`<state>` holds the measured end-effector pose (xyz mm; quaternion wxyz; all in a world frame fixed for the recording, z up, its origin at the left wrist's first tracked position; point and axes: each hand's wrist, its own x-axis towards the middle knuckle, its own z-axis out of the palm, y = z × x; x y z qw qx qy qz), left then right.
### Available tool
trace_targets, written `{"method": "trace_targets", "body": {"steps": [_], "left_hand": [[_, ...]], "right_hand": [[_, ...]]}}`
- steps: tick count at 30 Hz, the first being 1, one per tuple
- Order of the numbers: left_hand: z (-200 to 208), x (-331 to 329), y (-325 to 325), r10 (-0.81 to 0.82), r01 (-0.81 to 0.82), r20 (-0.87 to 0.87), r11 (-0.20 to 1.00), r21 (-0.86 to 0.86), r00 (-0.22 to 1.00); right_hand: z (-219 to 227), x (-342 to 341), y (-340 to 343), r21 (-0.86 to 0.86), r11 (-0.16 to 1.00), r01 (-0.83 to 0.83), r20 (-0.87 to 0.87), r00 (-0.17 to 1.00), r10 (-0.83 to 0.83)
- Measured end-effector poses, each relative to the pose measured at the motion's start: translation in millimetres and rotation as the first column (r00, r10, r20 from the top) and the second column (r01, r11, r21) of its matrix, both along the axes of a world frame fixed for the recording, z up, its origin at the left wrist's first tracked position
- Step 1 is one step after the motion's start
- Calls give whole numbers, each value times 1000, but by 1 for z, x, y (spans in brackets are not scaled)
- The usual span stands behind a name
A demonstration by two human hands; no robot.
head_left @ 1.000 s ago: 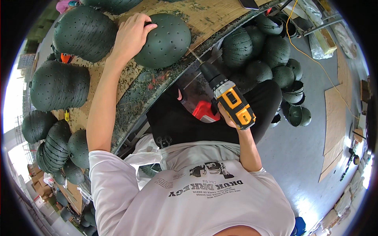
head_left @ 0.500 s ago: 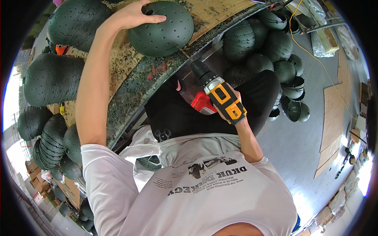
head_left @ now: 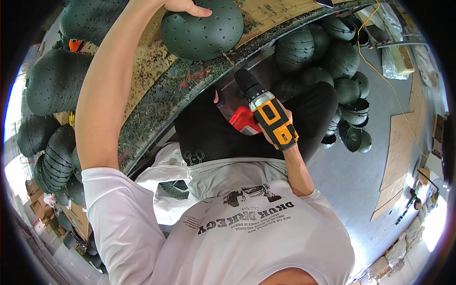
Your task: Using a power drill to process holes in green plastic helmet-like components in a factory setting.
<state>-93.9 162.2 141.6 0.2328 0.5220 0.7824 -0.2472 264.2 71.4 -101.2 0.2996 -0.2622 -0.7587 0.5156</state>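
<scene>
A dark green plastic dome [head_left: 204, 35], dotted with small holes, rests on the bench near its front edge. My left hand [head_left: 186, 5] grips it from the upper left with the thumb lying on its surface; the other fingers run out of view at the top. In my right hand [head_left: 287, 114] is a yellow and black cordless drill [head_left: 271, 118], held below the bench edge with its chuck pointing up and left. Its thin bit [head_left: 229, 60] reaches the dome's lower rim; how deep it goes cannot be made out.
Stacks of similar domes [head_left: 57, 83] stand left of my arm. More domes [head_left: 339, 59] are piled on the right beyond the bench. Dark shavings cover the bench edge [head_left: 161, 107]. A red object [head_left: 244, 121] lies by my legs; an orange cable [head_left: 387, 73] runs on the right.
The dome and the drill's front end sit a little higher and further right in view. My left hand has moved up, its fingers now mostly cut off. Both grips stay the same.
</scene>
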Motion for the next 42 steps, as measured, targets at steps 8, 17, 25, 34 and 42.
{"method": "trace_targets", "body": {"steps": [8, 17, 25, 34, 42], "left_hand": [[9, 6, 2, 5, -5, 11, 998, -55, 1000], [-3, -2, 5, -1, 1, -25, 1000, -16, 1000], [-10, -14, 6, -113, 113, 27, 994, 0, 993], [18, 1, 6, -113, 130, 157, 986, -104, 981], [-2, -6, 2, -115, 115, 0, 993, 1, 993]], "right_hand": [[-1, 0, -1, -90, 995, 44, 25, 999, -41], [0, -1, 1, 56, 998, 21, 3, 1000, -21], [13, -3, 4, -26, 1000, 1, 0, 1000, -1], [23, -3, 6, -47, 999, -10, 45, 999, 13], [24, -6, 6, 133, 990, -42, 55, 998, 35]]}}
